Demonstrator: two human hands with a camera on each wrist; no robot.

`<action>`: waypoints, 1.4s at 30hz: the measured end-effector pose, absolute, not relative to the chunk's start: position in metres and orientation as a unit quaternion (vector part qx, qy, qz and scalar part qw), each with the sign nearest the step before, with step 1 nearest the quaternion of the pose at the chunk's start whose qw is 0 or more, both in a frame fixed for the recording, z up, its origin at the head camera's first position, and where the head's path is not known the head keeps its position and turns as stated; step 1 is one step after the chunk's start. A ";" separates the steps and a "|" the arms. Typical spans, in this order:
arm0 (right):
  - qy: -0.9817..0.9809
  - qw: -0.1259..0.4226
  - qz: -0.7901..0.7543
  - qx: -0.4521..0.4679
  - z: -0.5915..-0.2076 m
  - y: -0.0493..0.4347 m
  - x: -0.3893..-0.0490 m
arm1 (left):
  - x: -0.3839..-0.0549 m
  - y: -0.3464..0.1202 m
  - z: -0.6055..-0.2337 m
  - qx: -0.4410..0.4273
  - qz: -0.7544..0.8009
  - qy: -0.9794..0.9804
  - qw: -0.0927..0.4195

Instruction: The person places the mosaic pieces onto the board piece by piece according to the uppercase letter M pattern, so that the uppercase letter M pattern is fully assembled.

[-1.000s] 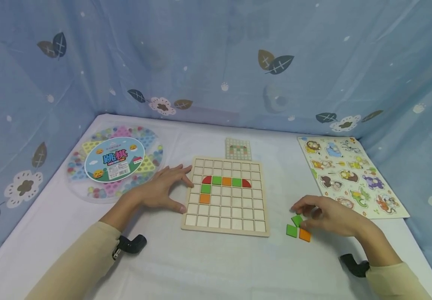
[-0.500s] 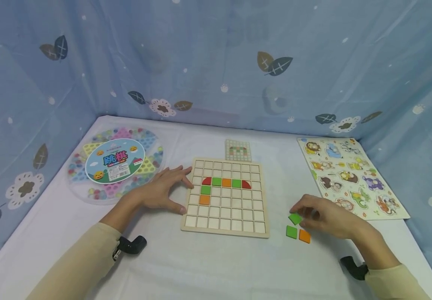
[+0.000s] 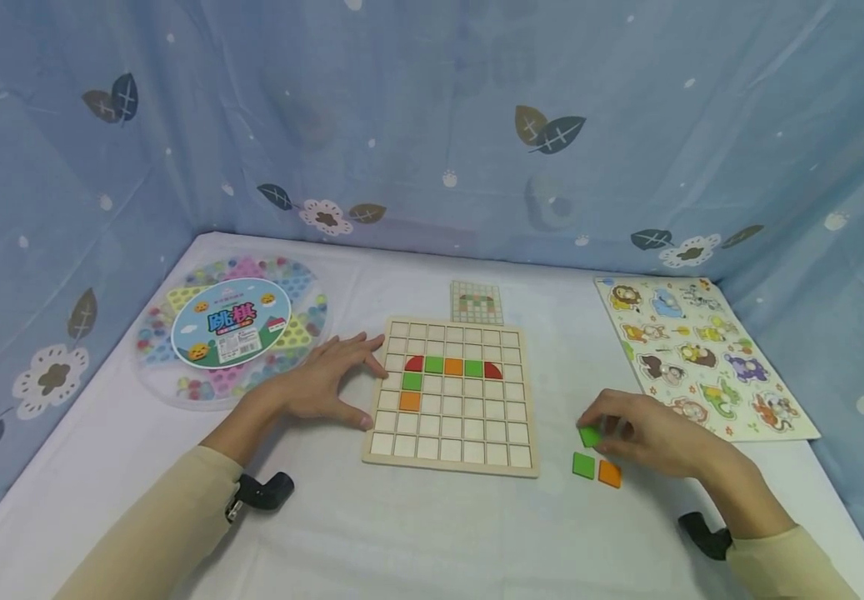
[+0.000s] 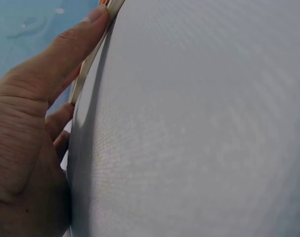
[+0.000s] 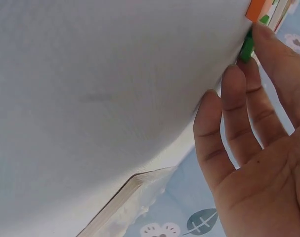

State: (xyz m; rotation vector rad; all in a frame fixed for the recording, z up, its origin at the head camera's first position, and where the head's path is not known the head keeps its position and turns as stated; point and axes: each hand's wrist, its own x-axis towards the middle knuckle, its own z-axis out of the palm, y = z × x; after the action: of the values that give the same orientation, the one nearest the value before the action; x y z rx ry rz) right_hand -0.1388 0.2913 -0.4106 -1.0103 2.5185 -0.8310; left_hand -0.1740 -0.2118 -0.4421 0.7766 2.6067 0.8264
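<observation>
A wooden grid board (image 3: 452, 454) lies on the table, with red quarter-round, green and orange tiles (image 3: 410, 401) set in some of its cells. My left hand (image 3: 322, 383) touches the board's left edge, thumb and fingers spread apart; the left wrist view shows the thumb against the rim. Right of the board, my right hand (image 3: 649, 429) pinches a green square tile (image 3: 590, 436) between thumb and fingers. In the right wrist view that green tile (image 5: 247, 48) shows at the fingertips. Just below it lie another green tile (image 3: 583, 465) and an orange tile (image 3: 609, 473).
A small pattern card (image 3: 476, 302) lies behind the board. At the left is a round Chinese checkers set (image 3: 231, 323) in clear plastic. An animal peg puzzle (image 3: 701, 358) lies at the right. Patterned blue cloth (image 3: 432, 125) hangs around the white table.
My right hand has drawn the upper green tile slightly away from the other two and turned it. My left hand stays at the board's edge.
</observation>
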 end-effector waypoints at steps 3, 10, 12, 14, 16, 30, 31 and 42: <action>0.880 0.151 -0.290 -0.343 -0.409 0.291 -0.139 | -0.174 -0.212 -0.442 0.268 0.288 0.907 0.149; 0.883 0.129 -0.315 -0.325 -0.403 0.290 -0.139 | -0.175 -0.212 -0.442 0.271 0.290 0.906 0.147; 0.880 0.120 -0.325 -0.325 -0.403 0.289 -0.140 | -0.176 -0.212 -0.442 0.273 0.290 0.905 0.148; 0.879 0.116 -0.331 -0.322 -0.403 0.288 -0.141 | -0.176 -0.212 -0.442 0.274 0.290 0.905 0.149; 0.880 0.117 -0.334 -0.318 -0.402 0.286 -0.142 | -0.176 -0.213 -0.443 0.274 0.289 0.905 0.150; 0.853 0.119 -0.394 -0.322 -0.393 0.276 -0.155 | -0.177 -0.213 -0.446 0.271 0.281 0.909 0.146; 0.849 0.118 -0.399 -0.325 -0.393 0.274 -0.155 | -0.177 -0.214 -0.446 0.271 0.280 0.909 0.145; 0.823 0.117 -0.433 -0.349 -0.392 0.251 -0.165 | -0.176 -0.212 -0.444 0.282 0.292 0.903 0.143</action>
State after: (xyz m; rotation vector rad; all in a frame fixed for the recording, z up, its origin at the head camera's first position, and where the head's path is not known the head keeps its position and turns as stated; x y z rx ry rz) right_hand -0.1649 0.2512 -0.3924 -1.0204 2.4083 -1.2676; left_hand -0.1755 -0.2122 -0.4443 0.8137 2.6026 0.8419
